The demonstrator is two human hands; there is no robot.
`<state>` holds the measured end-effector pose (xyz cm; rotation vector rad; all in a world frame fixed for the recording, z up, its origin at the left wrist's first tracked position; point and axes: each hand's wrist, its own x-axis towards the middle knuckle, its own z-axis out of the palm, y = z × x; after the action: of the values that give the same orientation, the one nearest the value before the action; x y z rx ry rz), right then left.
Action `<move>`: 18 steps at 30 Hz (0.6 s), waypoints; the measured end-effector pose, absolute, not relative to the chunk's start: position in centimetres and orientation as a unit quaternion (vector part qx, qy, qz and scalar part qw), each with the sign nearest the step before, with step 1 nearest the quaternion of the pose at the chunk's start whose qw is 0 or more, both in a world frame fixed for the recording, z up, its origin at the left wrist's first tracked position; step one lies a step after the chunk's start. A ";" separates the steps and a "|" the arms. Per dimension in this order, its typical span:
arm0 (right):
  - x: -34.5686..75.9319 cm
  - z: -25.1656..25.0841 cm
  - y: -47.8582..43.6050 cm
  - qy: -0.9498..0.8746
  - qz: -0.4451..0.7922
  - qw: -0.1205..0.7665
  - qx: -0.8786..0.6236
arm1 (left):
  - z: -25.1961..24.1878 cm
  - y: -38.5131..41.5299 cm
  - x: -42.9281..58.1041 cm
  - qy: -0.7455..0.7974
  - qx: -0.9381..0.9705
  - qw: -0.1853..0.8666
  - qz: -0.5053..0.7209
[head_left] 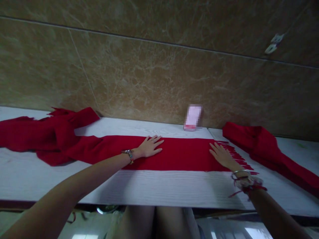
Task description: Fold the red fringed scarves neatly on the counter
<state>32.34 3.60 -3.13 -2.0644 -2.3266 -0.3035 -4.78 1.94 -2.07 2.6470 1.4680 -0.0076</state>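
Note:
A red fringed scarf [186, 154] lies stretched flat across the white table in front of me. My left hand [151, 146] rests palm down on its middle stretch, fingers spread, with a ring and a bracelet showing. Near the scarf's fringed right end, my right hand [223, 156] lies flat with its fingers apart. Neither hand grips anything. Toward the left the scarf turns wrinkled and runs into a bunched heap of red cloth [57, 132]; I cannot tell whether the heap is one piece with it.
Another folded red cloth [266, 146] lies at the right. A pink-and-white upright item [193, 117], blurred out, stands against the brown marbled wall [149, 76]. The white table [159, 187] ends at a front edge above my legs. A small white object [274, 43] is on the wall.

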 end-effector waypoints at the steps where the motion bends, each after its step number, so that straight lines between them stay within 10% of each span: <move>1: 31.9 -2.5 3.3 -0.737 -0.094 0.010 -0.669 | -1.9 2.1 -5.0 0.479 0.875 0.066 -0.003; 18: 8.7 0.7 -4.9 -0.972 -0.014 0.047 -0.228 | -0.6 4.4 -14.3 0.522 0.851 0.059 0.001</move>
<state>8.75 -4.86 0.71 -0.6948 -2.9667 -0.0426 -14.29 4.38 -0.57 2.5786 1.5807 0.0044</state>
